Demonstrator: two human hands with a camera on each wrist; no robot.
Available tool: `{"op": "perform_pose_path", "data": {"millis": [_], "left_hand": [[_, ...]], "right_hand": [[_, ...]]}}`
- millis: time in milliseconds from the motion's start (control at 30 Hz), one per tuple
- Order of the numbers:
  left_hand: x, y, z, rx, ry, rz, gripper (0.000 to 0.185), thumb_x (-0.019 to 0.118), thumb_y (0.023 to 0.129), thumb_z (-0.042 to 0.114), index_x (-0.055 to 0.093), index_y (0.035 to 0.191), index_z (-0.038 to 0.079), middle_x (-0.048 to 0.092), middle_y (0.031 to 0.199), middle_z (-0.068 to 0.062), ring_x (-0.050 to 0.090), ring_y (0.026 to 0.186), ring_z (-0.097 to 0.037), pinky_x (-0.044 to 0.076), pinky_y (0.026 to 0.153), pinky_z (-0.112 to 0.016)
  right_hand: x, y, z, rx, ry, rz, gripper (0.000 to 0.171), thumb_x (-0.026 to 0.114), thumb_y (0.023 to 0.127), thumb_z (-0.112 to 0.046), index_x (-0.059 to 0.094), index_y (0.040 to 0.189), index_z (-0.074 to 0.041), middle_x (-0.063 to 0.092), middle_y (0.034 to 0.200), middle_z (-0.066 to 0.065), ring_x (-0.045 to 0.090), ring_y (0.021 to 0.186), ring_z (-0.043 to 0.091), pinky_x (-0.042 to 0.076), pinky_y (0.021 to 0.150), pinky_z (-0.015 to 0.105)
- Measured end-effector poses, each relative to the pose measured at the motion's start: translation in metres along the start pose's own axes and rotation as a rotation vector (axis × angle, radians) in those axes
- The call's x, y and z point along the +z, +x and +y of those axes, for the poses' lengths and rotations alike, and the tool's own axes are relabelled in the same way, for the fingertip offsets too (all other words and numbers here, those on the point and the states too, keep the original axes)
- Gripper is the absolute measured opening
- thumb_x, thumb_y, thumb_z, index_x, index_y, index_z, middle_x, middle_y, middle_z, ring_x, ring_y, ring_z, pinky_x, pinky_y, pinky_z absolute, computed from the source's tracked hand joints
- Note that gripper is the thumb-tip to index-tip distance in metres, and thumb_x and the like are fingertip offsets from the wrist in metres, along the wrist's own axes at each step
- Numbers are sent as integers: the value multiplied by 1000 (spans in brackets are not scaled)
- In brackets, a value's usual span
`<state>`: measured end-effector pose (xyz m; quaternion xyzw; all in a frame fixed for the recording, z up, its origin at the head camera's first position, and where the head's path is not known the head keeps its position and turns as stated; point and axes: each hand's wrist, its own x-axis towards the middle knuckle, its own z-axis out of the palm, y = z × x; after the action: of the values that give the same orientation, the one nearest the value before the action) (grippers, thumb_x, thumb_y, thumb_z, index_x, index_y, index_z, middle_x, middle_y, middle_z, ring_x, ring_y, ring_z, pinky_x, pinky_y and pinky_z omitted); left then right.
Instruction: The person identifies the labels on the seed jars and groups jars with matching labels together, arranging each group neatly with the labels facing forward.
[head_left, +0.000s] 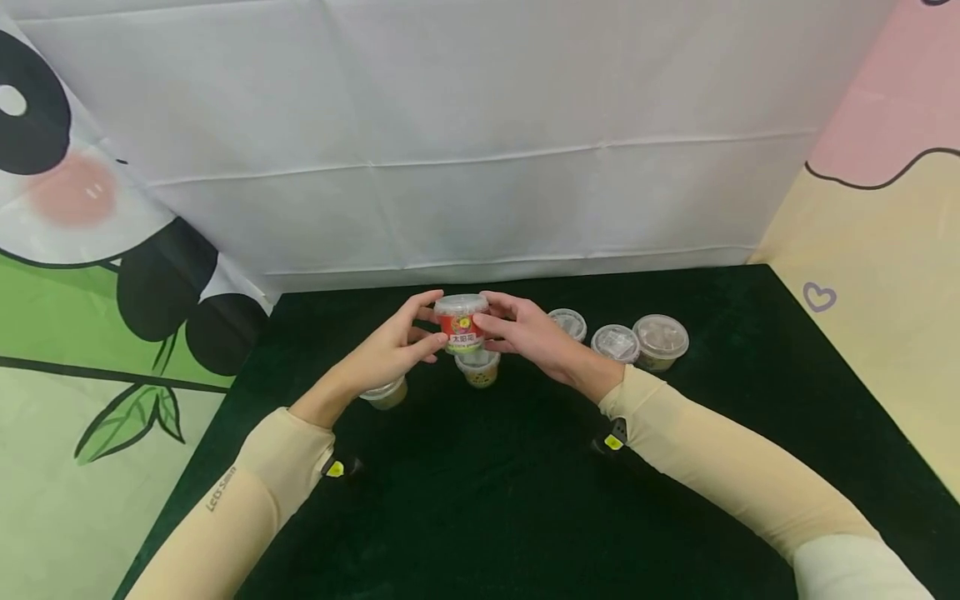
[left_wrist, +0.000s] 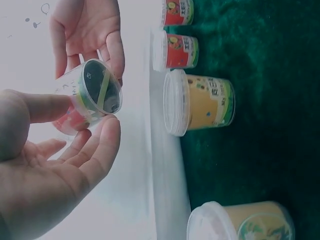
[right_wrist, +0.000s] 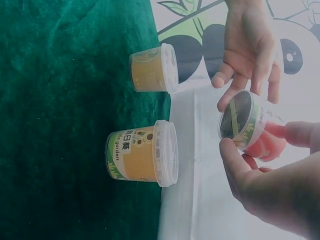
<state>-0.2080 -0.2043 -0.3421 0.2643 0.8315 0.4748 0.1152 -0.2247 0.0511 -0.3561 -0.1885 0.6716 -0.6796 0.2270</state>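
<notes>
A small clear plastic cup with a lid and a red, flowered label (head_left: 461, 325) is held up above the dark green table, between both hands. My left hand (head_left: 386, 350) pinches it from the left, thumb on its side and fingers at its edge. From the right, my right hand (head_left: 536, 337) grips the same cup with thumb and fingers. In the left wrist view, the cup's dark bottom (left_wrist: 103, 86) with a pale green strip faces the camera. Just below and behind it stands a tan-labelled lidded cup (head_left: 480, 371). Another tan cup (head_left: 386, 394) is partly hidden under my left hand.
Three lidded cups stand to the right: one (head_left: 568, 322) partly behind my right hand, a second (head_left: 615, 342), and a larger-looking one (head_left: 661, 340). Green cloth (head_left: 480, 492) covers the table. A white cloth wall (head_left: 480, 200) rises at its back edge, with printed panels on both sides.
</notes>
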Motion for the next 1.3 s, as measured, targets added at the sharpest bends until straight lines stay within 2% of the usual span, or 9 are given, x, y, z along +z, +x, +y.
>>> {"op": "perform_pose_path", "data": {"millis": [233,400,667,833,933,1067,1233,1300], "left_hand": [[-15,6,0,-76,10,-33,65,53,107,16,16,161,11,39,144,-23,62,113,-35,57,91,-42],[-27,13,-5,-129,9,-50,67,53,107,20,15,161,12,38,145,-23,61,115,-37,55,93,-49],[-45,23,-25,-207,21,-50,67,55,107,20,17,161,10,38,144,-24,59,121,-40,54,95,-50],[-55,27,-37,-259,5,-62,67,54,107,18,16,161,8,37,146,-26,58,124,-40,52,99,-52],[-60,30,-43,-296,8,-61,66,54,107,16,17,161,8,36,147,-26,57,125,-40,52,99,-49],[-65,32,-49,-328,18,-49,66,55,106,13,19,160,8,37,146,-26,57,124,-40,53,97,-48],[-66,34,-57,-331,45,-35,67,57,104,10,20,160,7,38,145,-27,57,121,-41,54,96,-50],[-67,35,-60,-328,55,-27,67,57,104,10,21,160,6,38,145,-28,57,121,-42,54,96,-50]], "right_hand": [[6,14,-4,48,-23,51,64,52,108,-26,21,162,-12,47,145,12,51,133,28,49,105,41],[11,28,-4,73,-32,87,65,53,108,-27,21,162,-12,47,146,13,55,127,28,49,104,40],[26,57,2,100,-64,130,61,51,108,-24,24,161,-9,47,149,14,53,131,27,48,105,43],[36,75,7,130,-55,187,63,51,108,-22,21,161,-6,45,153,15,55,129,28,49,104,43],[43,84,10,156,-19,220,64,52,108,-20,21,161,-5,46,153,17,56,129,28,50,104,40],[53,91,15,181,97,263,63,54,106,-17,24,160,-3,48,149,18,54,130,29,48,105,40],[61,94,25,171,277,262,51,54,104,-10,39,152,-2,51,144,16,50,133,28,41,112,42],[63,96,28,161,316,253,49,54,103,-8,41,151,-3,50,145,15,48,136,27,39,113,43]]}}
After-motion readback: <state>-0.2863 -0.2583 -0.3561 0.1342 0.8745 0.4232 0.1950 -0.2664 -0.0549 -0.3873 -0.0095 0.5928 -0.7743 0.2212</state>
